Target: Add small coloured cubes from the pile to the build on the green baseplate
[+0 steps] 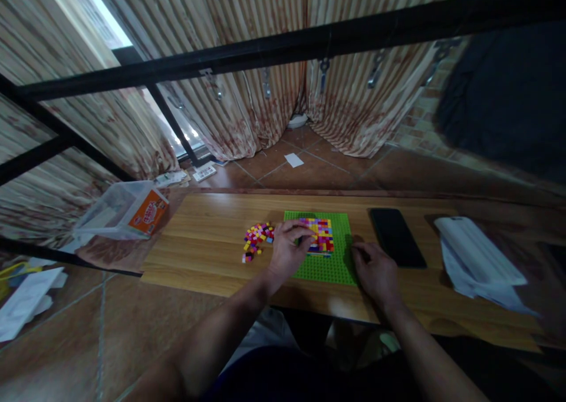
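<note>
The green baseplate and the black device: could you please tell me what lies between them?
In the head view, the right hand lies between baseplate and device at the near end; beyond it, bare tabletop.

- Wooden table (pixel 198 231) spans the lower middle
- Green baseplate (pixel 342 243) near lower centre
- Loose coloured bricks (pixel 256 234) left of it
- Dark flat device (pixel 398 237), centre right
- White packet (pixel 477 251), far right

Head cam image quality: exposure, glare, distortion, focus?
Head view: dim overall, bright window gap washed out upper left; faint sheen on the brown wooden table, far left; wide-angle stretching towards the edges; small multicoloured plastic bricks look soft.
</note>
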The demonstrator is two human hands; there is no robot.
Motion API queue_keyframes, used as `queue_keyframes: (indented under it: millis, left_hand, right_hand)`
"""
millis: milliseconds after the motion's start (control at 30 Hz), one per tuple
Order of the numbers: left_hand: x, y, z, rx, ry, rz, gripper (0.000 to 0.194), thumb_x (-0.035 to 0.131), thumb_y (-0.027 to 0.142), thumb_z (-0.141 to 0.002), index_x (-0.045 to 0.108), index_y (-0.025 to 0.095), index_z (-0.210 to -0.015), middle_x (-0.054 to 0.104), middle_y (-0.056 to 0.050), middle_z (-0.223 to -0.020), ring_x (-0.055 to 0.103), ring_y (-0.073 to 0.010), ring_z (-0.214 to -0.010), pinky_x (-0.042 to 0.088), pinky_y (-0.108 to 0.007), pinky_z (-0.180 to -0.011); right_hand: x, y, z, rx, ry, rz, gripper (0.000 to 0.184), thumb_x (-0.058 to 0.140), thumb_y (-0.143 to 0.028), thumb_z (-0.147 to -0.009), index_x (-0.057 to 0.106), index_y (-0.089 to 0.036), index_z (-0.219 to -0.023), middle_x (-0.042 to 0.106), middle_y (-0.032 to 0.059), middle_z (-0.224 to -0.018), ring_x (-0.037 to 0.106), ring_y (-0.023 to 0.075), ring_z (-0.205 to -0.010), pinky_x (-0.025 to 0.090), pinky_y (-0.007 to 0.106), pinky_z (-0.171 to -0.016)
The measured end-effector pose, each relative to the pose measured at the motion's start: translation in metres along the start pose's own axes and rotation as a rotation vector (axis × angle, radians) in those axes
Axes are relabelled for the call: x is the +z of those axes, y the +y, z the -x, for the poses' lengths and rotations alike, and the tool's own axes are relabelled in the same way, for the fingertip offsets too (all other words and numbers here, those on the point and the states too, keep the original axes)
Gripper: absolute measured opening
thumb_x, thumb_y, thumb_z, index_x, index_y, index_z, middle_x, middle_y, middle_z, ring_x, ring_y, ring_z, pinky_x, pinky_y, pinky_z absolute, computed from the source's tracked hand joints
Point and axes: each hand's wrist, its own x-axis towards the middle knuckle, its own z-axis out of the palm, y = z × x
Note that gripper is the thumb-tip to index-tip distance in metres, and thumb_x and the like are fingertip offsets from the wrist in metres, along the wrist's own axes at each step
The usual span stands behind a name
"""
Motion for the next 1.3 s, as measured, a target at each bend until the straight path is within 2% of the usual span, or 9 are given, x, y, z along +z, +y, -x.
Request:
queue_keyframes:
  millis: [300, 467, 533, 633, 733, 800, 967, 1167, 1300]
  left_hand:
    - [0.008, 0.000, 0.002, -0.053, 0.058, 0.010, 0.013, 0.073, 0.012, -0.074, 0.072, 0.024, -0.077, 0.067, -0.002, -0.099, 0.061, -0.0183, -0.100, 0.045, -0.038, -0.092]
    - [0.010, 0.001, 0.003, -0.035, 0.076, -0.009, 0.012, 0.072, 0.011, -0.074, 0.071, 0.023, -0.075, 0.067, -0.002, -0.100, 0.061, -0.0178, -0.099, 0.045, -0.037, -0.090]
    - [0.010, 0.002, 0.004, 0.000, 0.076, -0.082, 0.009, 0.070, 0.015, -0.077, 0.071, 0.024, -0.075, 0.068, -0.002, -0.102, 0.060, -0.0181, -0.098, 0.044, -0.039, -0.090]
    - [0.006, 0.004, 0.007, 0.126, 0.036, -0.251, 0.009, 0.065, 0.021, -0.083, 0.071, 0.026, -0.078, 0.069, -0.001, -0.105, 0.059, -0.0192, -0.100, 0.038, -0.045, -0.096]
    - [0.001, 0.007, 0.011, 0.246, -0.024, -0.395, 0.013, 0.059, 0.022, -0.086, 0.070, 0.028, -0.087, 0.067, -0.002, -0.113, 0.056, -0.0212, -0.107, 0.029, -0.053, -0.104]
    - [-0.001, 0.008, 0.013, 0.265, -0.048, -0.435, 0.015, 0.058, 0.021, -0.085, 0.070, 0.027, -0.093, 0.066, -0.003, -0.117, 0.054, -0.0229, -0.111, 0.025, -0.056, -0.107]
    - [-0.002, 0.011, 0.014, 0.226, -0.141, -0.465, 0.019, 0.054, 0.020, -0.087, 0.068, 0.027, -0.098, 0.064, -0.005, -0.122, 0.051, -0.0252, -0.117, 0.019, -0.059, -0.110]
    - [-0.007, 0.018, 0.015, 0.193, -0.222, -0.468, 0.022, 0.052, 0.022, -0.089, 0.066, 0.027, -0.105, 0.059, -0.006, -0.131, 0.048, -0.0264, -0.123, 0.020, -0.060, -0.110]
    - [-0.027, 0.014, 0.022, 0.098, -0.173, -0.441, 0.031, 0.051, 0.022, -0.089, 0.060, 0.028, -0.119, 0.055, -0.006, -0.136, 0.049, -0.0254, -0.121, 0.027, -0.054, -0.108]
  right_hand:
    - [0.000, -0.001, 0.000, -0.017, 0.013, 0.000, 0.029, 0.047, -0.038, -0.090, 0.069, -0.019, -0.088, 0.070, 0.0077, -0.089, 0.065, 0.0191, -0.078, 0.050, 0.031, -0.074]
    - [-0.001, -0.001, 0.000, -0.017, 0.004, 0.005, 0.030, 0.046, -0.039, -0.090, 0.068, -0.019, -0.089, 0.069, 0.0079, -0.088, 0.065, 0.0194, -0.077, 0.051, 0.032, -0.074]
    - [-0.001, 0.000, 0.000, -0.018, -0.003, 0.003, 0.029, 0.046, -0.039, -0.090, 0.068, -0.019, -0.089, 0.069, 0.0075, -0.089, 0.065, 0.0193, -0.078, 0.051, 0.032, -0.074]
    - [0.000, 0.001, 0.000, -0.019, 0.002, 0.006, 0.030, 0.046, -0.039, -0.090, 0.068, -0.019, -0.089, 0.069, 0.0074, -0.089, 0.065, 0.0193, -0.078, 0.050, 0.032, -0.074]
    - [0.001, 0.002, 0.000, -0.018, 0.011, 0.013, 0.031, 0.046, -0.040, -0.090, 0.068, -0.019, -0.090, 0.069, 0.0081, -0.090, 0.065, 0.0194, -0.078, 0.050, 0.032, -0.074]
    - [0.001, 0.002, 0.000, -0.020, 0.007, 0.022, 0.032, 0.046, -0.041, -0.090, 0.069, -0.018, -0.090, 0.069, 0.0083, -0.091, 0.065, 0.0194, -0.079, 0.050, 0.032, -0.074]
    - [0.000, 0.002, 0.000, -0.008, -0.007, 0.026, 0.033, 0.045, -0.041, -0.090, 0.069, -0.018, -0.091, 0.070, 0.0085, -0.090, 0.065, 0.0193, -0.078, 0.050, 0.032, -0.075]
    - [-0.001, 0.003, 0.000, -0.005, -0.010, 0.068, 0.034, 0.046, -0.043, -0.089, 0.069, -0.019, -0.089, 0.070, 0.0085, -0.089, 0.065, 0.0200, -0.077, 0.049, 0.031, -0.071]
    - [-0.001, 0.005, 0.001, -0.022, -0.008, 0.073, 0.035, 0.047, -0.045, -0.088, 0.070, -0.019, -0.090, 0.070, 0.0090, -0.090, 0.065, 0.0203, -0.076, 0.049, 0.032, -0.069]
